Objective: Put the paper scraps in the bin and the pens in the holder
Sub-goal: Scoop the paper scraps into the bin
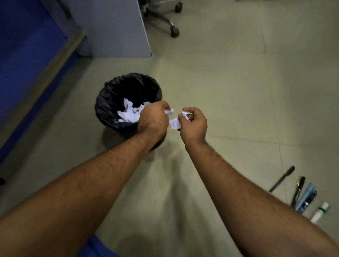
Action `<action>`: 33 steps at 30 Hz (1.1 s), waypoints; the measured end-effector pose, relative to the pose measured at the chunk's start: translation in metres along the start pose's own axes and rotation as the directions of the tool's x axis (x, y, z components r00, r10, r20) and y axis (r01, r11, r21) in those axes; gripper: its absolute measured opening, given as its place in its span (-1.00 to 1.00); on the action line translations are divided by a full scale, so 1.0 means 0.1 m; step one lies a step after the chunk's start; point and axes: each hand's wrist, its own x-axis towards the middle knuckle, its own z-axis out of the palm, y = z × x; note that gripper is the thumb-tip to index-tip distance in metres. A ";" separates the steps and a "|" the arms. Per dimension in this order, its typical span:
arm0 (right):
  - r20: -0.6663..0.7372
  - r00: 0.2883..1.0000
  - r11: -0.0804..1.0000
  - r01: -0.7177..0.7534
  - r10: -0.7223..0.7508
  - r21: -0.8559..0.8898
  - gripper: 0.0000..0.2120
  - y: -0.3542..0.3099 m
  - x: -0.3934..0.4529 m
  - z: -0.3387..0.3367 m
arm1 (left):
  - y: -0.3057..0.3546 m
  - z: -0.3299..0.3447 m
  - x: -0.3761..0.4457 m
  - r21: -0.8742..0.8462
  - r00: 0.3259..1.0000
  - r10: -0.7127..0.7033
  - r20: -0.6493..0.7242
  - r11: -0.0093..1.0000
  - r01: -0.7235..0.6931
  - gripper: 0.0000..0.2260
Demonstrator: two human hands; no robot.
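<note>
The left hand [153, 119] is hovering over the near right rim of the round black bin lined with a black plastic bag [107, 96]. Its fingers are curling around a small crumpled white paper scrap [169, 112], which is protruding from the fingertips on the side facing the other hand. The right hand [193, 125] is positioned just beside the left, over the floor and clear of the bin. Its thumb and fingers are pinching a second crumpled white paper scrap with printed text [175, 122]; one end is sitting at the fingertips and the flat end is hanging below and to the left of them. The two scraps are near each other but apart.

A pile of white paper scraps [129, 114] is lying inside the bin.

A slim black pen [282, 179] is lying on the beige tiled floor [241, 84] at lower right. Beside it are lying a black-and-silver pen [298, 190], a blue flat item [306, 198] and a white-and-green tube [319, 212], all well apart from both hands.

A wheeled office chair base [163, 15] is standing at the top.
</note>
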 end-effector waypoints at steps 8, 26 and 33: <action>0.143 0.987 0.988 0.086 -0.067 -0.132 -0.86 -0.57 -0.23 0.87 | -0.61 -0.74 0.32 -0.020 0.983 -0.118 -0.138 0.993 0.117 -0.86; 0.092 0.984 0.978 -0.138 0.154 -0.154 -0.55 -0.15 -0.27 1.19 | -1.16 -0.85 0.24 -0.229 0.719 -0.689 -0.092 0.717 0.658 -0.55; 0.355 0.913 0.978 -0.163 0.199 -0.128 -0.62 0.01 -0.36 1.78 | -1.66 -1.17 0.05 -0.754 0.460 -0.885 0.071 0.255 0.606 -0.72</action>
